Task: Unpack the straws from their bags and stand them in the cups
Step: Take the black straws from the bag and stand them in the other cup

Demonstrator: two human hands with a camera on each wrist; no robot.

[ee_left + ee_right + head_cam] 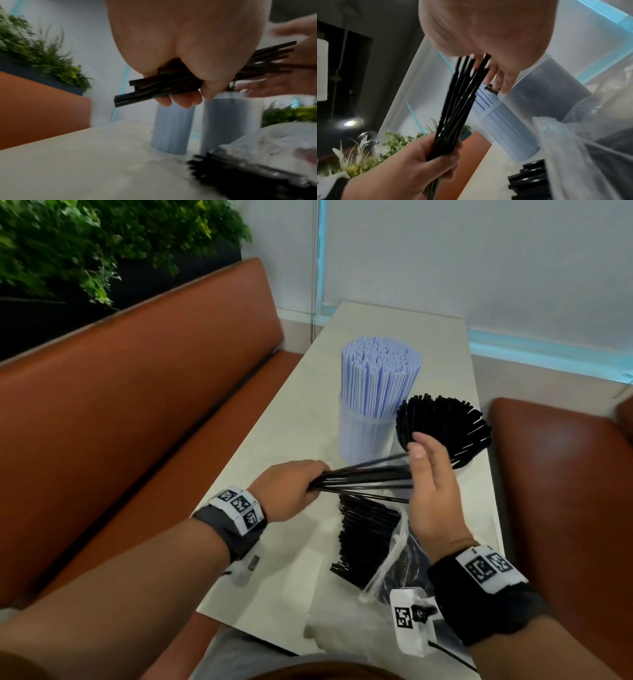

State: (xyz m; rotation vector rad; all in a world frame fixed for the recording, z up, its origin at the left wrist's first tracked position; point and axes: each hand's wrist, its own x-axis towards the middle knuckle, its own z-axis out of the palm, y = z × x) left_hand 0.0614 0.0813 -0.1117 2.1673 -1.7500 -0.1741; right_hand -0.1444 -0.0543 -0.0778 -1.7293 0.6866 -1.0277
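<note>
My left hand (291, 489) grips a bunch of black straws (370, 477) at one end and holds it level above the table. My right hand (428, 484) is open, with its palm and straight fingers against the bunch's free ends. The wrist views show the same grip: left hand (188, 54) around the bunch (154, 88), right hand (488, 33) at the straw tips (458, 108). Behind stand a clear cup packed with blue-white straws (376, 385) and a cup of fanned black straws (445, 426). More black straws (366, 539) lie half out of a clear bag (394, 559) under my right wrist.
The pale table (274, 440) is narrow and runs away from me to a white wall. An orange bench (137, 405) lines its left side, with green plants (85, 241) behind. Another orange seat (565, 491) is on the right. Both cups stand close together mid-table.
</note>
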